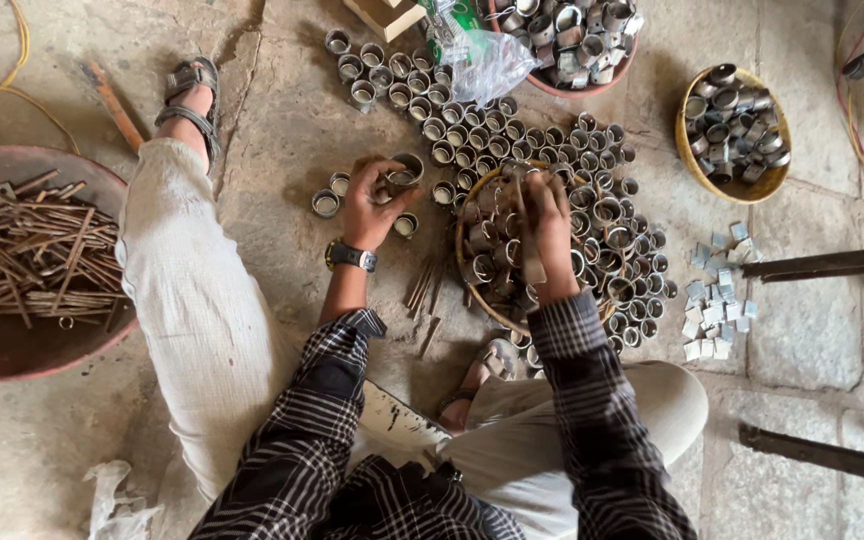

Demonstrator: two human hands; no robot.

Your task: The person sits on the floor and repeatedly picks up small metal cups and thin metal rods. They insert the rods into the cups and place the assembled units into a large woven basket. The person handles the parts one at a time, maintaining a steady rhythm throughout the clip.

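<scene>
Head view: left hand (370, 208) clasping 1 metal ring (405, 171), right hand (545, 215) closed on a metal strip (532, 262).

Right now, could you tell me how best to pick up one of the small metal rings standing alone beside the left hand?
Take the lone ring by its rim, from straight above. It stands upright with its open end up, left of the left hand, with bare floor around it.

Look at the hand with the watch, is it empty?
No, the left hand, the one with the wristwatch, grips a short metal ring between its fingers.
</scene>
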